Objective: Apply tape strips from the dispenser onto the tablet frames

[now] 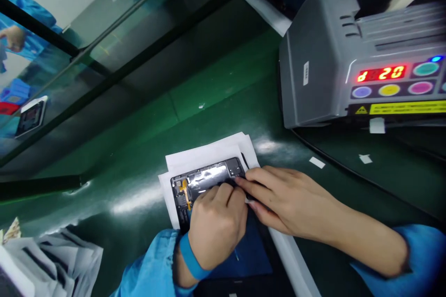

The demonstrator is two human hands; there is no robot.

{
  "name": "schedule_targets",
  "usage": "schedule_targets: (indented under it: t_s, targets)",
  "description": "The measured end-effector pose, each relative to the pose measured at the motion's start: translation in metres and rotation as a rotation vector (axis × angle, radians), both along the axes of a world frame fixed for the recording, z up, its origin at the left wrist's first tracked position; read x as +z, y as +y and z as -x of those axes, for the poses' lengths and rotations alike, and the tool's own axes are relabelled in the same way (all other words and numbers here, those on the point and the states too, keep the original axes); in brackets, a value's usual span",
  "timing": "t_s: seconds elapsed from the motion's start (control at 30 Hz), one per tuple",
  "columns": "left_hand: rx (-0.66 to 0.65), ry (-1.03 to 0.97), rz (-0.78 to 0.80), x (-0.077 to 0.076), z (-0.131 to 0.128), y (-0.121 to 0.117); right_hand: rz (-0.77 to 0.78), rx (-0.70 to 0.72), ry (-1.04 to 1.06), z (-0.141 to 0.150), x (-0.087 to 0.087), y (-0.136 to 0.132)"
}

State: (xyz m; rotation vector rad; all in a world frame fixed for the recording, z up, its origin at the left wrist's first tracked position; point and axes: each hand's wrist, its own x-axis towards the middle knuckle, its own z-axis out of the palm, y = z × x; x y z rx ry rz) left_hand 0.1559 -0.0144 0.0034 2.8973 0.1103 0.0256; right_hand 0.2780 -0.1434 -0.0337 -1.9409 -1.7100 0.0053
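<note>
An opened tablet [240,260] with its inner parts exposed lies on white sheets [205,153]. An orange flex cable [186,194] shows near its upper left corner. My left hand [219,216], with a blue wristband [193,257], is over the tablet, its fingers curled closed; whatever they grip is hidden. At the tablet's upper right edge, my right hand [278,195] has its fingertips close together beside the left knuckles. A small white bit shows by its thumb, too small to name.
A grey machine [320,60] with a red display stands at the right, its black cable [348,174] crossing the green bench. Small white pieces [317,162] lie near it. Stacked sheets [66,260] are at lower left. Beyond a glass partition, another person's hand [14,38] shows.
</note>
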Motion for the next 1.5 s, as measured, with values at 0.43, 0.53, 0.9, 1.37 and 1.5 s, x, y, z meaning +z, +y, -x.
schedule_targets:
  t_s: [0.43,0.53,0.9,1.37,1.5]
  targets:
    - [0.15,0.03,0.268,-0.004,0.002,0.014,-0.078,-0.014,-0.126,0.008,-0.006,-0.004]
    - [0.125,0.041,0.262,-0.007,0.002,0.016,-0.087,-0.022,-0.136,0.01,-0.007,-0.005]
    - [0.087,-0.001,0.265,-0.013,0.004,0.023,-0.031,-0.038,-0.2,0.015,-0.006,-0.005]
    - [0.06,-0.02,0.249,-0.015,0.003,0.025,0.08,-0.065,-0.243,0.018,0.002,-0.001]
    - [0.074,0.005,0.238,-0.013,0.003,0.025,0.055,-0.038,-0.329,0.018,0.001,-0.002]
